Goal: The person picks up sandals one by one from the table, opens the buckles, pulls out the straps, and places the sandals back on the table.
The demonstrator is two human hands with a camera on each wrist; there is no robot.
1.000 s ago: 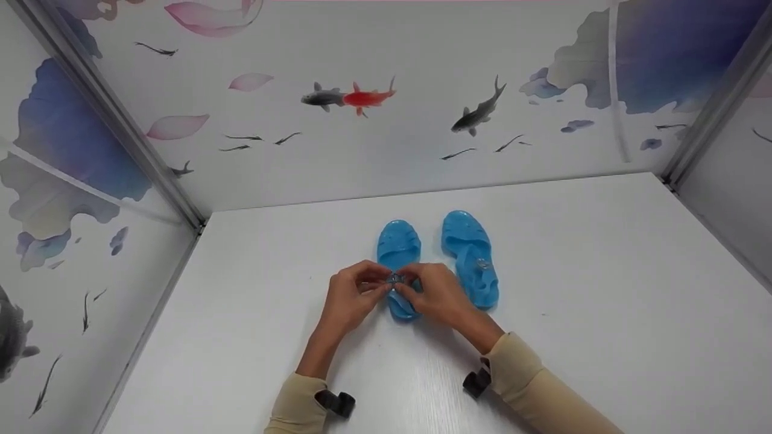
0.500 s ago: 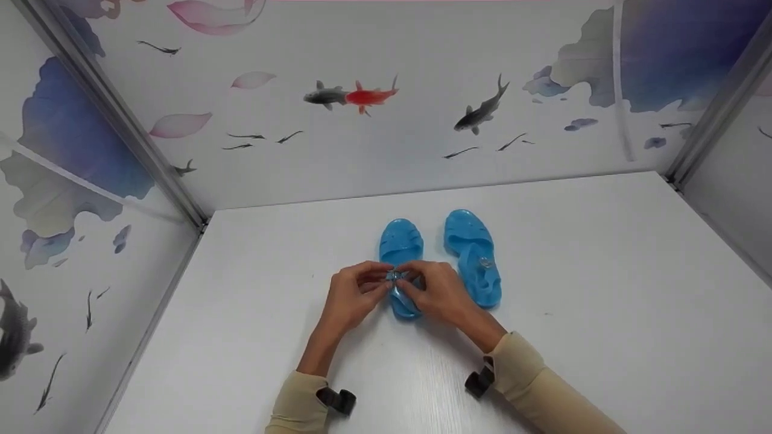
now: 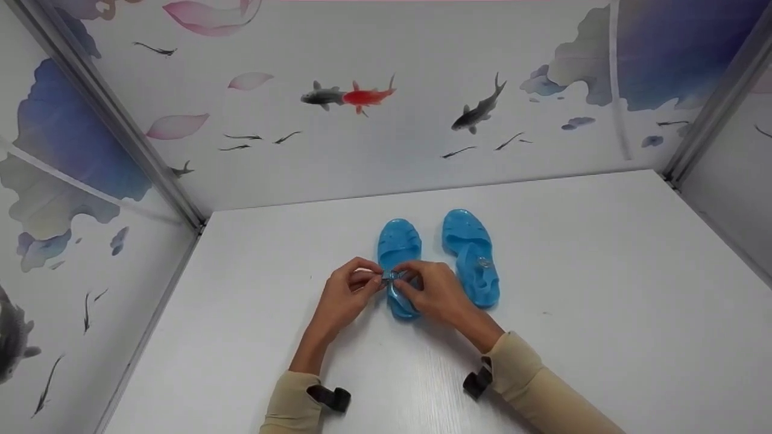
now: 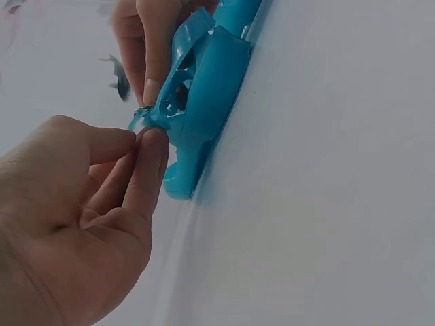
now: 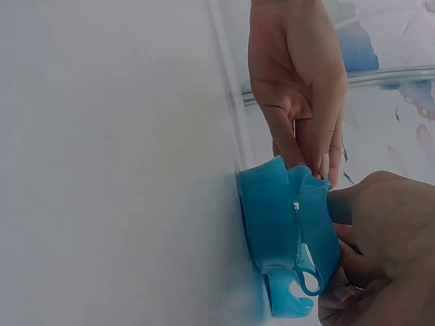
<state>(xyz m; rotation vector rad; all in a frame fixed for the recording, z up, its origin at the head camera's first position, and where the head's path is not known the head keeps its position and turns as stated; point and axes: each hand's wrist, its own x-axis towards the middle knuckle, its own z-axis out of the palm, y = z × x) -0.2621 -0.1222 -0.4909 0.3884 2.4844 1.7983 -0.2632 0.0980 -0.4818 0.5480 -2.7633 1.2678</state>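
Note:
Two blue jelly sandals lie side by side, toes pointing away from me: the left sandal (image 3: 398,237) under my hands and the right sandal (image 3: 465,229) beside it. My left hand (image 3: 345,296) pinches the end of the left sandal's ankle strap (image 4: 136,122) between thumb and fingers. At the small buckle (image 3: 392,275) on that strap, my right hand (image 3: 439,292) pinches with thumb and forefinger. In the right wrist view, the strap hides part of the right fingertips. How far the strap passes through the buckle cannot be made out.
Both sandals rest on a white table (image 3: 573,271). A printed back wall (image 3: 398,144) and a left side panel (image 3: 84,181) enclose it. A round clear buckle (image 3: 484,263) shows on the right sandal's strap.
My left hand has shifted slightly left, drawing the strap end out sideways. The buckle now appears flatter between the hands. My right hand and both sandals stay in place.

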